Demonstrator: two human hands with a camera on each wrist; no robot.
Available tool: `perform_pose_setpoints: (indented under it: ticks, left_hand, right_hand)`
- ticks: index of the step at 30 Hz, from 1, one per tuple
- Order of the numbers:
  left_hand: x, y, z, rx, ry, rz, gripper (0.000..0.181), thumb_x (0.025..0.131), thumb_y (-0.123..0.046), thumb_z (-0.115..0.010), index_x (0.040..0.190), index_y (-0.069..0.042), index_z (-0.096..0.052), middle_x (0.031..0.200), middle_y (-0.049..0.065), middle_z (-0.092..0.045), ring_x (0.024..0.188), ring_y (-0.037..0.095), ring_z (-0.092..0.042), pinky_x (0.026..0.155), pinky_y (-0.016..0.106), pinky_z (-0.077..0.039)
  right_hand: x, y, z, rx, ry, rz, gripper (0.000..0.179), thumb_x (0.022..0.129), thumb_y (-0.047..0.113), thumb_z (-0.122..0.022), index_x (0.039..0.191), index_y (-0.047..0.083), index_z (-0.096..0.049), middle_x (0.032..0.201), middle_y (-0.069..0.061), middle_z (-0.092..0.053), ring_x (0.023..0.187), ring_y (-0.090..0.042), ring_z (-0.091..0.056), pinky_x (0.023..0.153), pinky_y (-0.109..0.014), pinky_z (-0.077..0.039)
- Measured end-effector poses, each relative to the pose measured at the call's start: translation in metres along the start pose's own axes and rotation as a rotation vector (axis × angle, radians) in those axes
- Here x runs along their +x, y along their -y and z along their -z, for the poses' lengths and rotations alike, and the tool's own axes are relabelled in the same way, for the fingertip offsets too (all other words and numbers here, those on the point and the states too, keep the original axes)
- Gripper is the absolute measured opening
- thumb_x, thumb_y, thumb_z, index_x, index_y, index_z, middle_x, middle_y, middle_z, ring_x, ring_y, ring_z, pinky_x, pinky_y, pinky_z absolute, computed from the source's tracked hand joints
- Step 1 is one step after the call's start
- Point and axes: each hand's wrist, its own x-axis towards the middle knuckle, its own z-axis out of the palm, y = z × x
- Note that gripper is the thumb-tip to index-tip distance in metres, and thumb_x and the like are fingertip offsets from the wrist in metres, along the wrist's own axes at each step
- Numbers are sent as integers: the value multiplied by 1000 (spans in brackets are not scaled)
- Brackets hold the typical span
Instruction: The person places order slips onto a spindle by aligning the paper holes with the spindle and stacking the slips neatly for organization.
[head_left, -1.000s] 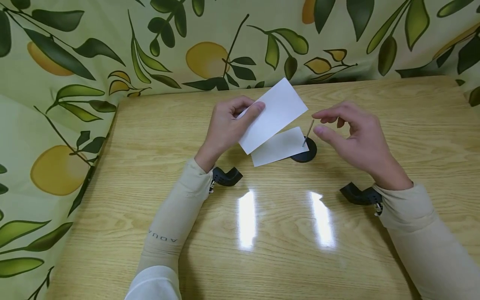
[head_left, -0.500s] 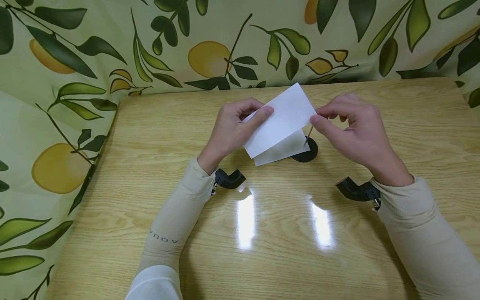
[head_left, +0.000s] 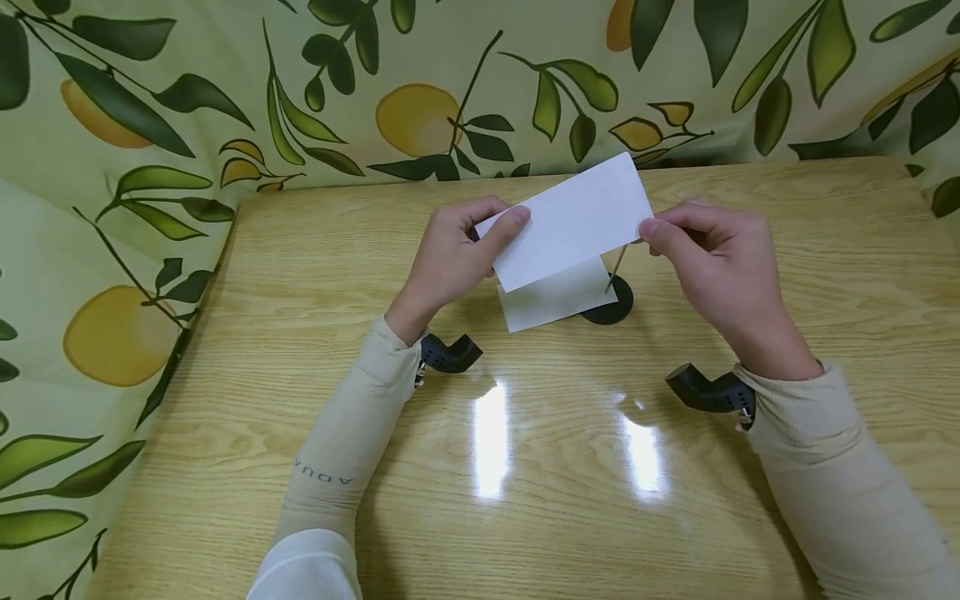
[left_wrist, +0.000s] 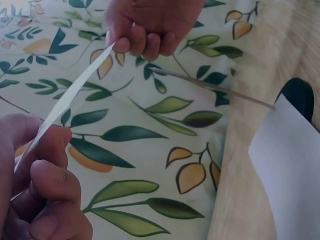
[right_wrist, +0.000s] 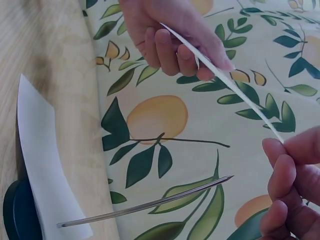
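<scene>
My left hand [head_left: 456, 254] pinches the left end of a white paper slip [head_left: 573, 218], thumb on top. At its right corner, the thumb and fingers of my right hand [head_left: 716, 271] pinch the same slip. Below it stands a bill spike, with a round black base [head_left: 613, 312] and a thin pointed metal rod [right_wrist: 150, 202]. A second white slip [head_left: 558, 298] is pierced by the rod near one end and lies low over the base. In both wrist views the spike's tip is bare, apart from the held slip, which shows nearly edge-on.
The wood-grain table [head_left: 337, 275] extends around the spike, with two bright light reflections in front. A leaf-and-fruit patterned cloth [head_left: 322, 108] hangs behind and at the left. Black wrist cameras [head_left: 712, 390] project from both sleeves.
My right hand has come in and taken the held slip's corner. The slip has shifted right and turned flatter, above the spike. The lower slip stays in place.
</scene>
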Motion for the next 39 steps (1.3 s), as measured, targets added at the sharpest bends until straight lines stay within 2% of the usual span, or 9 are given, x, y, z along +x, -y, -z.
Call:
perform_pose_setpoints:
  ticks: [4,8,12,16,20,28,39]
  left_hand:
    - [-2,6,4,-46,19,21,25,95,-34,-63,85,-12,-70,72,2,-62,49,17,-47,45,25,-38]
    - [-2,11,8,-75,30,63,26,93,-37,-65,83,-13,-70,59,0,-53,48,16,-45,45,24,-31]
    - [0,14,10,-122,27,94,27,91,-38,-67,83,-13,-71,58,-2,-52,49,15,-47,47,24,-36]
    - [1,16,10,-182,28,123,24,92,-31,-68,82,-9,-71,59,-2,-52,49,13,-47,50,23,-40]
    - [2,16,10,-186,40,143,23,92,-30,-68,82,-10,-71,57,-3,-51,49,12,-47,49,22,-39]
    - [4,20,10,-169,54,134,25,92,-31,-67,81,-8,-71,53,-4,-50,49,12,-47,48,22,-36]
    - [4,23,8,-152,61,144,26,92,-33,-67,82,-9,-71,56,-4,-51,50,12,-47,47,21,-36]
  right_hand:
    - [0,-2,0,-25,1,-27,18,92,17,-66,81,5,-73,68,12,-62,50,-12,-31,46,-30,-24]
    - [0,-5,-1,-63,36,-63,21,93,21,-64,79,9,-72,65,12,-60,44,-13,-26,42,-33,-21]
    - [1,-7,-3,-88,81,-109,25,95,25,-60,79,11,-71,66,12,-60,42,-15,-24,40,-34,-18]
    - [2,-10,-4,-93,103,-131,28,97,25,-57,77,10,-69,67,10,-59,42,-16,-23,40,-35,-18]
    - [3,-12,-4,-102,107,-153,30,97,24,-54,74,12,-69,66,8,-56,42,-17,-24,40,-35,-19]
    - [4,-16,-5,-128,116,-182,31,98,24,-52,76,11,-70,66,9,-57,46,-17,-27,42,-34,-21]
    - [4,-19,-7,-130,99,-168,31,98,23,-53,73,12,-69,64,10,-57,45,-16,-26,42,-33,-20]
